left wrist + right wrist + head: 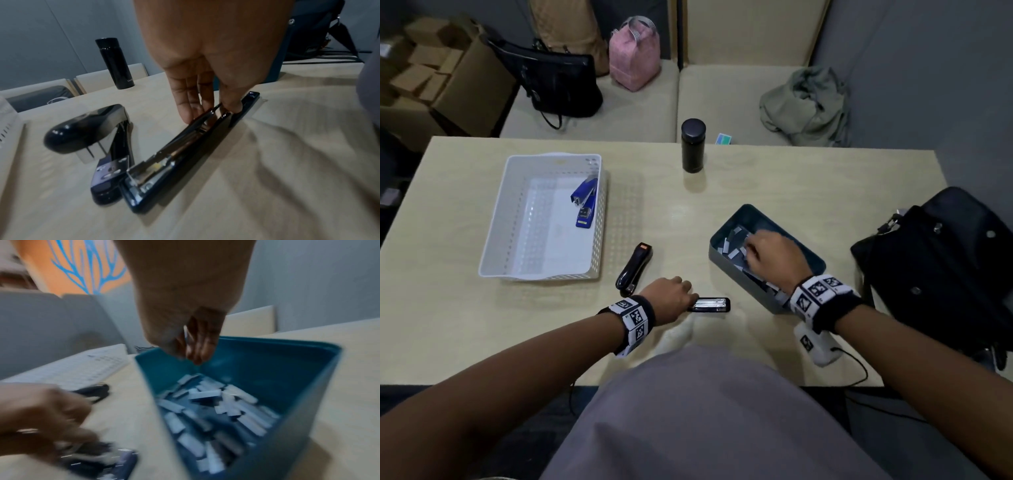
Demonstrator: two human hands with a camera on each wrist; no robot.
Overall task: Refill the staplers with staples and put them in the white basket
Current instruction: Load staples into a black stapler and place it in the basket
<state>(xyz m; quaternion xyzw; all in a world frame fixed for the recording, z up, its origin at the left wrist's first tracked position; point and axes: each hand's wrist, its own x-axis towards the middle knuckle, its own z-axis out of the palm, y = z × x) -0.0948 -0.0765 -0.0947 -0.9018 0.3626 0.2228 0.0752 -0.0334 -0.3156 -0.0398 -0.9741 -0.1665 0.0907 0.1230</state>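
Pinching the opened black stapler (191,141) under my left hand (671,298), my right hand (774,255) curls over staples (207,393) in the teal box (736,214); whether it holds one, I cannot tell.

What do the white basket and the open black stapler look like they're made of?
White basket: likely matte plastic, judging by its moulded walls punched with small holes. Open black stapler: glossy body showing sharp highlights, probably plastic or painted metal; its inner channel looks like shiny bare metal.
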